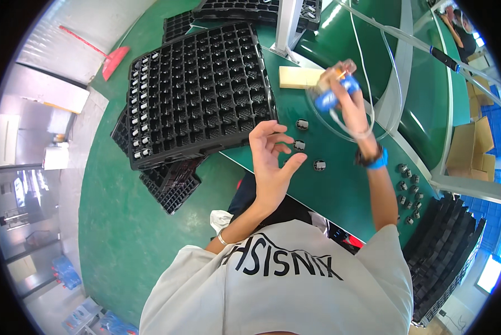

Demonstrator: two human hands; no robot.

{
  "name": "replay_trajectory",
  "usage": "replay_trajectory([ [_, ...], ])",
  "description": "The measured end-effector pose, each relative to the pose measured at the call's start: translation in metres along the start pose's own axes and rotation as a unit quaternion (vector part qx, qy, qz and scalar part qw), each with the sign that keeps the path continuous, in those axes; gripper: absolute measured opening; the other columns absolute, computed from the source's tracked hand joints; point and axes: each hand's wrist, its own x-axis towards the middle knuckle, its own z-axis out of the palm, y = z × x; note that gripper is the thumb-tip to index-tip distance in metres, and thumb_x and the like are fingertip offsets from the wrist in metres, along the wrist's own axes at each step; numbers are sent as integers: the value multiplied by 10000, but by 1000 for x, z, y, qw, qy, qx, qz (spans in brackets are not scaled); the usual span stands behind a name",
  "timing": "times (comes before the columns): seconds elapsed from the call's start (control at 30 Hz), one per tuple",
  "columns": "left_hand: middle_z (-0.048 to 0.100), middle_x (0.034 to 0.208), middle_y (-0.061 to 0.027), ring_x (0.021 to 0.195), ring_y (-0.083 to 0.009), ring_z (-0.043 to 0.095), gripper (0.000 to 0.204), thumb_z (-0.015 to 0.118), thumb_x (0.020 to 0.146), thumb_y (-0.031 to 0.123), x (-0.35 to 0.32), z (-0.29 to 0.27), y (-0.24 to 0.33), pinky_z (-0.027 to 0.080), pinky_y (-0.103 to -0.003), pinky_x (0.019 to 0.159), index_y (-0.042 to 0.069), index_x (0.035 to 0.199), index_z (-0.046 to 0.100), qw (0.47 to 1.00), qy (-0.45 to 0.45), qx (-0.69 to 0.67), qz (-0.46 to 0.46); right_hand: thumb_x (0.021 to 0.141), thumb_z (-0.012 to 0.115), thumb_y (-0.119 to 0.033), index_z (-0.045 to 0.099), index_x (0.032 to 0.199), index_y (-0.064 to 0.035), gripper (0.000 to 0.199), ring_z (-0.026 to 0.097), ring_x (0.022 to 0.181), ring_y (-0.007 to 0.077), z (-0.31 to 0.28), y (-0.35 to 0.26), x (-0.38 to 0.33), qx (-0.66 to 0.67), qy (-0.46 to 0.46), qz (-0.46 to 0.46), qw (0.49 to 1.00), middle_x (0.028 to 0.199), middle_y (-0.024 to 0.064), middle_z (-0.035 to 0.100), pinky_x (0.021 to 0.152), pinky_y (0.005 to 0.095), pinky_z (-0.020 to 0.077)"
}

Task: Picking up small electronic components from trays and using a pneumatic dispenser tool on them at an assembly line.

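My right hand (340, 92) grips the blue tool (333, 94) at 1 o'clock; left hand (270, 159) hovers, fingers released, over small parts (299, 146) on the tabletop (340, 190). Best to steady the tool before pinching.

The right hand (342, 89) blurs around a blue tool (334, 94) whose shape cannot be told, the small parts (408, 187) are too tiny to identify, and the tray stack (446, 251) is partly cut off.
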Motion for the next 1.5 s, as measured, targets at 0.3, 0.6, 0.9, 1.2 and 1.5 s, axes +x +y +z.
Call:
replay_trajectory([
  [0.3,464,1009,-64,839,-126,491,502,614,739,-66,-8,-17,-2,413,-248,738,55,1161,372,999,-18,-3,-39,824,568,-197,489,1063,15,328,539,633,151,-10,40,56,-340,0,-164,926,777,118,562,601,289,453],
  [0.6,488,956,-47,798,-99,479,434,576,775,-68,-1,-21,-7,406,-235,746,57,1148,393,999,-18,38,-29,691,729,-313,432,1154,-41,613,611,813,326,-9,34,53,-364,-1,-121,923,913,174,604,716,353,480],
  [0.9,523,938,-43,818,-94,492,335,594,781,-27,13,-16,-8,411,-234,722,46,1082,467,990,-59,116,-55,611,798,-346,406,1172,-35,752,589,853,284,-14,43,55,-371,-14,-194,908,972,159,577,757,342,467],
  [1.2,557,952,-112,899,-263,543,302,617,731,1,57,2,-30,440,-316,796,49,1017,533,845,-229,474,93,663,744,-313,463,1130,-43,608,577,890,339,-13,41,55,-351,5,-214,912,990,172,578,756,371,467],
  [1.5,542,896,-100,861,-285,523,221,610,710,-10,65,4,-49,447,-386,754,35,919,551,790,-282,536,95,757,651,-231,477,1068,-21,414,568,660,391,-5,47,54,-397,33,-192,897,735,210,584,564,399,454],
])
